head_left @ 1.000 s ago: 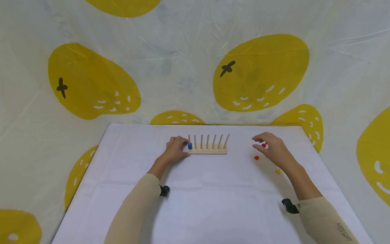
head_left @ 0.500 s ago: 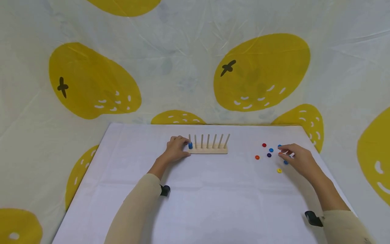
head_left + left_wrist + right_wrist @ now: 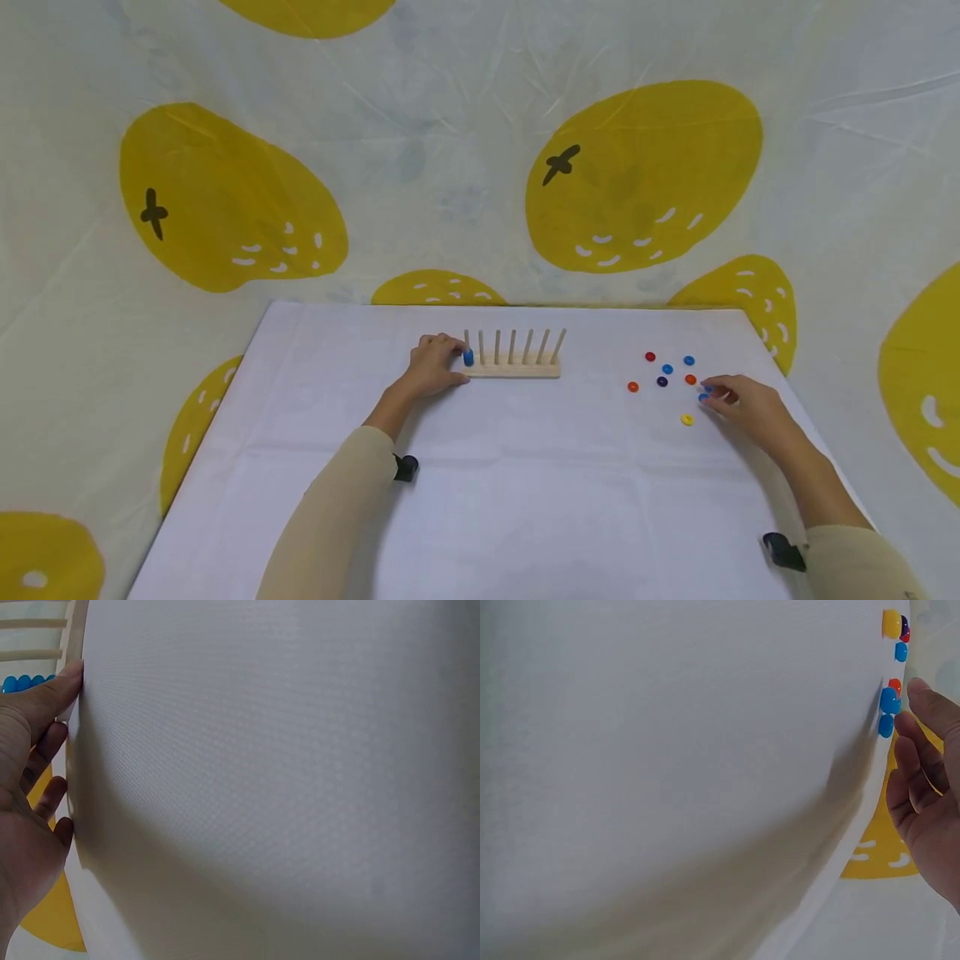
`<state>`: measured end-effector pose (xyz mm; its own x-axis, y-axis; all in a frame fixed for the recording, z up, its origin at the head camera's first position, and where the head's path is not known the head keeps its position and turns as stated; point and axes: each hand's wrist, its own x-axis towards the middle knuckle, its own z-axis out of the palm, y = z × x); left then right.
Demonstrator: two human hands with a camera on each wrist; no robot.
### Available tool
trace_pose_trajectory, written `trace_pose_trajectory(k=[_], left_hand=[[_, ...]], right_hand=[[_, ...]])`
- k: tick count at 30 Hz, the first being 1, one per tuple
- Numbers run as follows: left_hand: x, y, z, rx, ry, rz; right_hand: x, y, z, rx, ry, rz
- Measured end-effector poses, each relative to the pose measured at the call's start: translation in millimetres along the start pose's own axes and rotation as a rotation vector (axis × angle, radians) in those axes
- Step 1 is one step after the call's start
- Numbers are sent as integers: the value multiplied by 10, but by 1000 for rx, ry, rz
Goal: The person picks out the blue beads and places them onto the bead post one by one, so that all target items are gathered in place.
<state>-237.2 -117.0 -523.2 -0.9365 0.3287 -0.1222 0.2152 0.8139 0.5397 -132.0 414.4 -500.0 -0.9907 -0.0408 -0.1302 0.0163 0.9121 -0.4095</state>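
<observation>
A wooden rack (image 3: 517, 372) with a row of upright pegs stands at the back middle of the table. Several blue beads (image 3: 468, 358) are stacked on its leftmost peg. My left hand (image 3: 433, 367) grips the rack's left end, thumb at the front edge and fingers behind. At the right, my right hand (image 3: 752, 408) reaches low over the table, its fingertips right at two blue beads (image 3: 702, 398). In the right wrist view a gap shows between thumb and forefinger, with blue beads (image 3: 886, 725) just beyond them.
Loose ring beads lie left of my right hand: a red one (image 3: 650, 357), a dark purple one (image 3: 662, 382), orange ones (image 3: 633, 387), blue ones (image 3: 689, 361) and a yellow one (image 3: 687, 420). Behind the white table (image 3: 525, 492) hangs a fruit-patterned cloth (image 3: 435, 167).
My right hand has moved right from beside the red bead, uncovering several beads, then lowered slightly to the blue beads. The left hand stays on the rack.
</observation>
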Motion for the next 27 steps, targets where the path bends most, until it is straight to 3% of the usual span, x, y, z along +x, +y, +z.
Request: trace_pose_trajectory(k=[9, 27], left_hand=[[1, 2, -2, -1, 5, 1], [-1, -9, 15, 4, 8, 4]], right_hand=[[-10, 97, 81, 24, -20, 29], [18, 128, 123, 19, 0, -11]])
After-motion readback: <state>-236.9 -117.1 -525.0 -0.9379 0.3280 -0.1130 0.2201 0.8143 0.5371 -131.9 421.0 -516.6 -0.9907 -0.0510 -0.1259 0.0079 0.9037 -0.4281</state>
